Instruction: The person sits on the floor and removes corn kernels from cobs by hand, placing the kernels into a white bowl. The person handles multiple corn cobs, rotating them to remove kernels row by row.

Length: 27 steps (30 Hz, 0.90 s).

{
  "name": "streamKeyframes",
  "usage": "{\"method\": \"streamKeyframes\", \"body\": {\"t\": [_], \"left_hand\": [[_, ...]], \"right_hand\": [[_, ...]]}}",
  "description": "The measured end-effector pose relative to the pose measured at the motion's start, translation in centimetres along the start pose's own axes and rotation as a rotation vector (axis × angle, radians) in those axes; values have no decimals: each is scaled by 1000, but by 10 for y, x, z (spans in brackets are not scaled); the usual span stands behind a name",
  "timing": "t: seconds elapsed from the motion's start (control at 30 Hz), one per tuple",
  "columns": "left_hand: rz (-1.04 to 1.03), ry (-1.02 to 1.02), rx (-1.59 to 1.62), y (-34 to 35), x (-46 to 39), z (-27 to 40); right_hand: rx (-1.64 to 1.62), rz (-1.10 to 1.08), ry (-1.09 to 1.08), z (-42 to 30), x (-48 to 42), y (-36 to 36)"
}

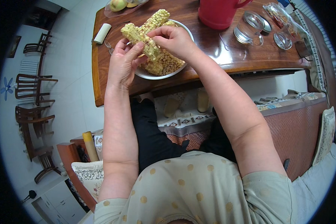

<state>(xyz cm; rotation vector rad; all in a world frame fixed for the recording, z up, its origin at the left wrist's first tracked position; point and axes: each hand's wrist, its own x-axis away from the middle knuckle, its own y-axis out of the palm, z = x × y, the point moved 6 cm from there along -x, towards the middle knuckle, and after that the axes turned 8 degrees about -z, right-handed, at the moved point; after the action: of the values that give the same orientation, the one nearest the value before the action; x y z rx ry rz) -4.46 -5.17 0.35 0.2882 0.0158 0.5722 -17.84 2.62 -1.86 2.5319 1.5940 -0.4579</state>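
Observation:
My left hand (126,57) grips a partly shelled corn cob (131,31) from below, thumb along its near side. The cob is tilted over a white bowl (163,77); rows of kernels remain on its middle, while other stretches are bare. Thumb and fingertips of my right hand (176,40) press against the cob's right side; whether a loose kernel lies between them is hidden. Behind it, a fuller corn cob (158,19) leans up out of the bowl. Loose corn kernels (170,65) fill the bowl's near right part.
On the wooden table (212,63) stand a red pitcher (217,14), a glass mug (247,29) and a drinking glass (283,40). A white cylinder (102,33) lies left of the bowl. Fruit (118,5) sits at the far left. A woven-mat seat (294,134) is below.

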Motion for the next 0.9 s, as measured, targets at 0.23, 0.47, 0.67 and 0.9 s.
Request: {"method": "streamKeyframes", "body": {"t": [0.23, 0.47, 0.67, 0.9], "left_hand": [[28, 40, -87, -1, 2, 3], [50, 108, -274, 1, 3, 5], [39, 65, -164, 1, 5, 4], [60, 27, -45, -2, 2, 3]], "right_hand": [[7, -179, 114, -14, 2, -3], [155, -66, 124, -12, 3, -2], [27, -105, 208, -6, 3, -2], [-56, -118, 201, -2, 2, -8]]}}
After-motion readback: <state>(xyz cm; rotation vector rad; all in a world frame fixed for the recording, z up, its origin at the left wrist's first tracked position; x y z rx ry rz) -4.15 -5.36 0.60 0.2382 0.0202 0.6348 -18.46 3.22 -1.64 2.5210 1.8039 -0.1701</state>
